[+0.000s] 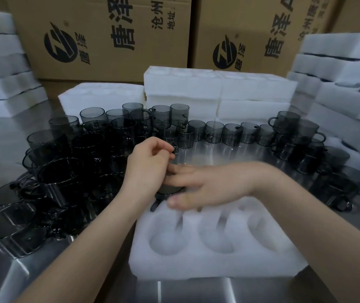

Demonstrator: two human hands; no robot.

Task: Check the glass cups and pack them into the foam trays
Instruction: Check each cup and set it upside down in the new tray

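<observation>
Lying nearest on the steel worktop (196, 291), a white foam tray (196, 265) shows three hollow pockets along its front. At the tray's far left corner is a dark glass cup (170, 190), between both hands. The right hand (214, 184) lies across it with straight fingers. The left hand (148, 169) is curled against its side, though blur hides whether it grips. Beyond, loose cups (65, 171) crowd the left, back and right, then come foam stacks (218, 92) and cardboard boxes (109, 29).

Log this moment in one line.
right hand flat over glass cup | left hand curled beside it | foam tray near pockets empty
</observation>
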